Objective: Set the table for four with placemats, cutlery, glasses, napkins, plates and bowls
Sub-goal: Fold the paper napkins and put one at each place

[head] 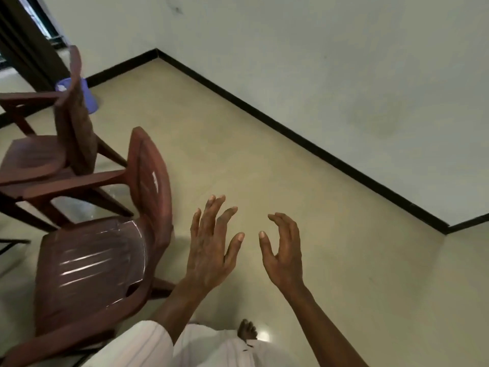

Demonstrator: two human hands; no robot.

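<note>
No placemats, cutlery, glasses, napkins, plates or bowls are in view, and no table top shows. My left hand (211, 245) is raised over the floor with its fingers spread and holds nothing. Beside it, my right hand (284, 250) hangs with its fingers loosely curled, also holding nothing. Both hands are in the lower middle of the head view, a short gap apart.
A brown plastic chair (100, 250) stands just left of my left hand. A second brown chair (53, 144) is behind it. A blue bucket (88, 98) sits by the far wall. The beige floor (264, 154) stretches to a black skirting (291, 131) along white walls.
</note>
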